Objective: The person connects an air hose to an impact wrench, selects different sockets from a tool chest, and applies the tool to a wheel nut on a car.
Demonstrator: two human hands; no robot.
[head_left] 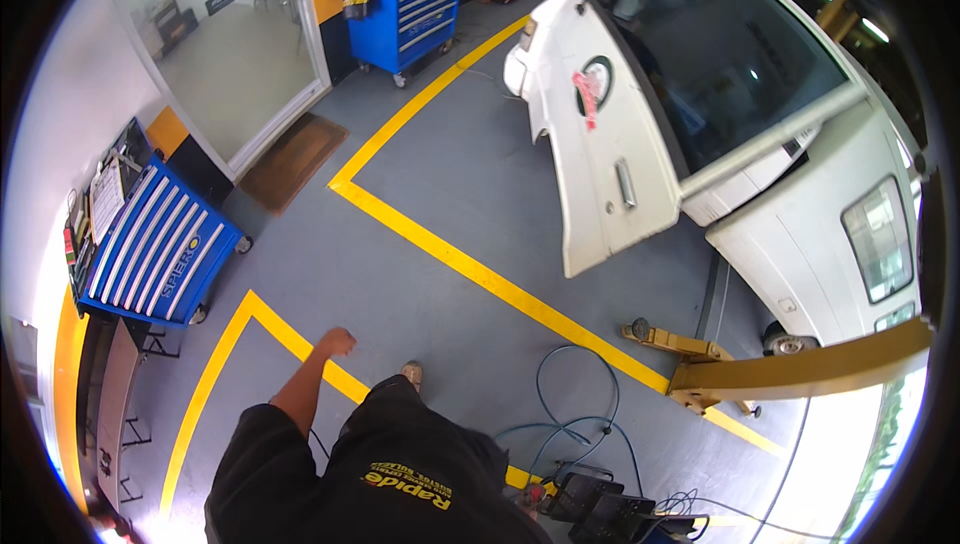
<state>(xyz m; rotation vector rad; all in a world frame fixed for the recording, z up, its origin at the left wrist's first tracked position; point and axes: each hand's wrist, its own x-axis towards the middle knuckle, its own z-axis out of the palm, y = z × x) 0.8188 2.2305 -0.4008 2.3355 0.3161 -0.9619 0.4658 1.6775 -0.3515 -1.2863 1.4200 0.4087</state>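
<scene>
My left hand [337, 342] is held out over the grey floor beside a yellow line, its fingers loosely curled with nothing visible in them. Low in the view, my right hand [530, 502] is mostly hidden by my dark shirt. It looks closed on something with a bit of red, right beside a cluster of black box-like equipment [592, 500]. A blue-green hose [560, 426] lies in loops on the floor by that equipment. One of my shoes [412, 374] shows ahead of my body.
A white vehicle [625, 194] stands front right with its door open. A yellow lift arm [800, 369] reaches in at right. Blue tool cabinets [165, 244] stand left and at the back [410, 14]. A brown mat [292, 162] lies before a glass door [215, 54]. Dark cables [690, 504] trail at lower right.
</scene>
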